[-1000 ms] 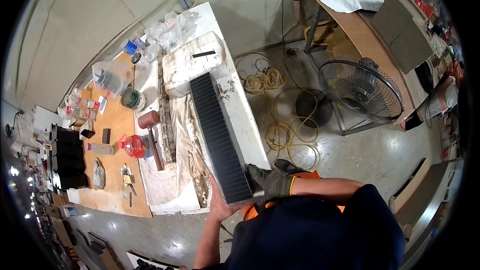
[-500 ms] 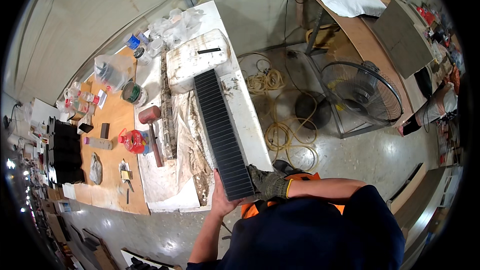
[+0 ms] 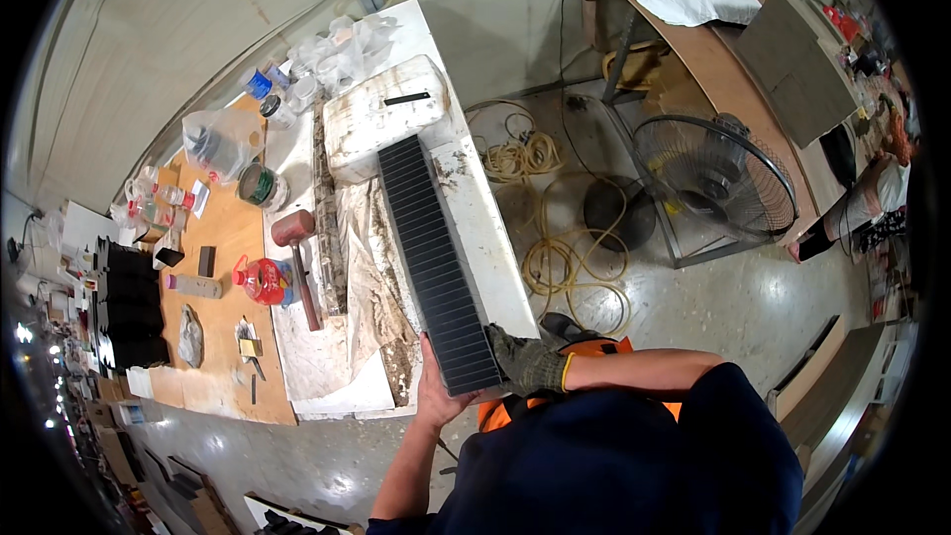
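A long black panel with close crosswise ribs lies lengthwise over the white worktable, its near end toward my body. My bare left hand is closed round the left corner of that near end, thumb along the side. On the opposite side my right hand, in a dark knitted glove, grips the panel's lower right edge. The panel's far end meets a stained white block, on which a short black strip rests. Beneath the panel's left side is a crumpled, dirty cloth. Both hands' undersides are hidden.
Left of the panel lie a mallet, a red-labelled bottle, jars and plastic bags. Stacked black pieces stand at the far left. To the right are a fan and coiled yellow hose on the floor.
The view has shifted very slightly. Both hands keep the same hold on the ribbed panel, and nothing else has visibly moved.
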### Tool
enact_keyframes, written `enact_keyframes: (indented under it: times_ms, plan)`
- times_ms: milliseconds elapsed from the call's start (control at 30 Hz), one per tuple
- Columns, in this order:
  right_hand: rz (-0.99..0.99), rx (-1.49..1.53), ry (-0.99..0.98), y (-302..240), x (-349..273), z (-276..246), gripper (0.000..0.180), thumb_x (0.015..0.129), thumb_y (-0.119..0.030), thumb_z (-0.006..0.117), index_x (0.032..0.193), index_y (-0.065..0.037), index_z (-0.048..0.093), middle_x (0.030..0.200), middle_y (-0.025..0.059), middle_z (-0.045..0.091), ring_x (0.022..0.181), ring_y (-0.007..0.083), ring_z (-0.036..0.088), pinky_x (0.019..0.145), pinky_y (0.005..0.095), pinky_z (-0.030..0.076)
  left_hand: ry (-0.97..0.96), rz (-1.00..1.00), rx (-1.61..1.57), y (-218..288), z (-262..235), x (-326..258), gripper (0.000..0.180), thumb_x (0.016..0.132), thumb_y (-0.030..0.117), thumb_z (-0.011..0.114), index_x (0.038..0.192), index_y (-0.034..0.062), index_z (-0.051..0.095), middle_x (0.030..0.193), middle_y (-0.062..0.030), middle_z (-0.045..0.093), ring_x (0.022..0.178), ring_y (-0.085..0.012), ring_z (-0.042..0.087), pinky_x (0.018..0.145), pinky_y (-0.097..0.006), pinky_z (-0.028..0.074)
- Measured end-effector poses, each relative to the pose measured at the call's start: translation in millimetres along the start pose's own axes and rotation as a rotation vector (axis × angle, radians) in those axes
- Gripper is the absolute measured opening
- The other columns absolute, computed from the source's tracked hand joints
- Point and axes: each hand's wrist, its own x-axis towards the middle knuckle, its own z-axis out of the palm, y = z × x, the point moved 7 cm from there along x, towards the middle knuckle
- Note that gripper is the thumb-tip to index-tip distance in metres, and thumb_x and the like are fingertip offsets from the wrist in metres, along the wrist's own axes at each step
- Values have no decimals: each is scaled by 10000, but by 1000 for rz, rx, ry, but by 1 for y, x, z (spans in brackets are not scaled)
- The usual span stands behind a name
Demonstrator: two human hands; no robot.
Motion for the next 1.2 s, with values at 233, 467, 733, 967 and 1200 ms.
enact_keyframes:
  times_ms: [233, 467, 733, 967, 1200]
  plan:
    - [143, 51, -117, -25, -12, -58, 832, 818, -484, 570, 1373, 70, 291, 1345, 327, 420, 1171, 408, 526, 965, 449, 441, -8, -24, 57, 1, -2, -2, 1398, 557, 357, 904, 1455, -76, -77, 1451, -308, 299, 1330, -416, 369, 1072, -387, 365]
    - [164, 53, -424, -27, -19, -41, 769, 845, -409, 524, 1352, 117, 287, 1108, 314, 595, 1047, 378, 607, 827, 471, 493, 11, 31, 104, 7, -4, -1, 1421, 564, 324, 908, 1461, -27, -136, 1375, -284, 415, 1250, -403, 467, 1020, -390, 415]
    - [-15, -1, 49, -15, -18, -6, 731, 874, -335, 508, 1326, 193, 279, 1078, 338, 593, 928, 394, 638, 784, 472, 505, 21, 73, 89, 17, -3, 1, 1405, 579, 252, 904, 1474, 20, -154, 1356, -268, 449, 1227, -388, 497, 1015, -393, 420]
    - [-21, -112, 32, -24, -16, -11, 680, 856, -228, 504, 1335, 199, 279, 1118, 351, 571, 938, 389, 637, 767, 436, 521, 30, 128, 68, 14, -4, 0, 1382, 565, 254, 902, 1458, -57, -106, 1356, -287, 432, 1224, -420, 488, 1003, -394, 435]
    - [21, -92, -136, -32, -18, -28, 738, 818, -183, 521, 1367, 210, 221, 1177, 363, 541, 978, 361, 634, 754, 424, 531, 11, 138, 116, 15, -4, 0, 1340, 610, 183, 864, 1470, -1, -146, 1332, -260, 473, 1210, -385, 513, 1014, -398, 419]
